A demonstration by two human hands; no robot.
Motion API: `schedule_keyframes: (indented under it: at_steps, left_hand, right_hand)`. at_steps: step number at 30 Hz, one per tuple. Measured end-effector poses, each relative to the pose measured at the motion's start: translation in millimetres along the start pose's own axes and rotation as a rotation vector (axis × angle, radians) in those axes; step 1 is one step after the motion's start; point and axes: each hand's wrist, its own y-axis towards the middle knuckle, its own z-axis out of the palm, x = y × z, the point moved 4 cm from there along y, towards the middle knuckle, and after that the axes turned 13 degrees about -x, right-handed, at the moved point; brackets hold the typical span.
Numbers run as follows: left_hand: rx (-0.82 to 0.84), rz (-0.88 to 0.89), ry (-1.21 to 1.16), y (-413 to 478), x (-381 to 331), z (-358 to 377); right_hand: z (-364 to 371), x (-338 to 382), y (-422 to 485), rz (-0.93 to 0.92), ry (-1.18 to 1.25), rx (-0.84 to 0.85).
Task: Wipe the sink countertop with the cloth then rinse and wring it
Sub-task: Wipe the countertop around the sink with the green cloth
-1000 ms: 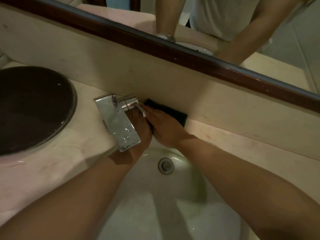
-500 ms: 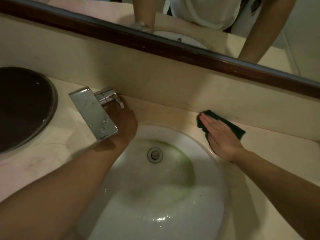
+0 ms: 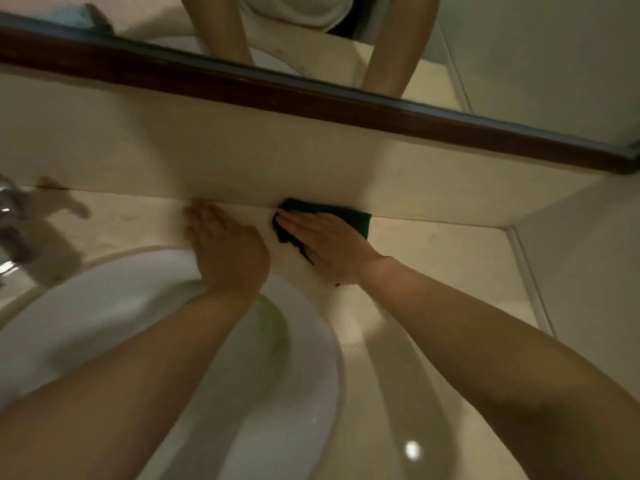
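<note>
A dark green cloth lies flat on the beige countertop, right against the backsplash, to the right of the sink. My right hand presses flat on the cloth with fingers together, covering most of it. My left hand rests palm down on the counter just left of the cloth, at the basin's back rim, holding nothing. The white basin fills the lower left, partly hidden by my forearms.
The chrome faucet is blurred at the far left edge. A beige backsplash runs behind the counter under a dark wooden mirror frame. A side wall closes off the counter at the right.
My right hand has slid the cloth along the back of the counter to the right of the sink. My left hand has let go of the faucet and come to rest beside the cloth. The view swung right.
</note>
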Motion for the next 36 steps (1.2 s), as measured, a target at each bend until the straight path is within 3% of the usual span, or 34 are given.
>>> schedule_keyframes:
  at_steps: [6,9,11,15,20,23,25,28,31,36]
  left_hand:
    - [0.078,-0.051,0.015,-16,-51,6]
    - [0.154,-0.035,0.041,-39,-83,9]
    - [0.188,-0.015,0.043,-53,-98,12]
    - [0.115,0.114,0.046,-73,-95,16]
    - [0.105,0.092,0.067,-72,-97,18]
    - [0.127,0.091,0.133,-73,-97,23]
    - [0.137,0.081,0.169,-70,-96,27]
    - [0.127,0.070,0.136,-70,-96,27]
    - [0.096,0.095,0.103,-72,-95,25]
    - [0.119,0.129,0.072,-78,-98,18]
  right_hand:
    - [-18,-71,-77,0.168,0.073,-0.090]
    - [-28,-121,-140,0.383,0.076,-0.256]
    - [-28,-143,-172,0.546,0.074,-0.270]
    - [-24,-126,-188,0.815,0.034,-0.325]
    - [-23,-41,-254,0.901,-0.051,-0.354]
    - [-24,-73,-283,1.131,-0.121,-0.373]
    - [-22,-110,-278,1.189,-0.152,-0.360]
    - [-23,-158,-241,1.138,-0.174,-0.338]
    - [-17,-161,-197,1.025,-0.182,-0.241]
    - [-10,-44,-186,0.579,-0.117,-0.334]
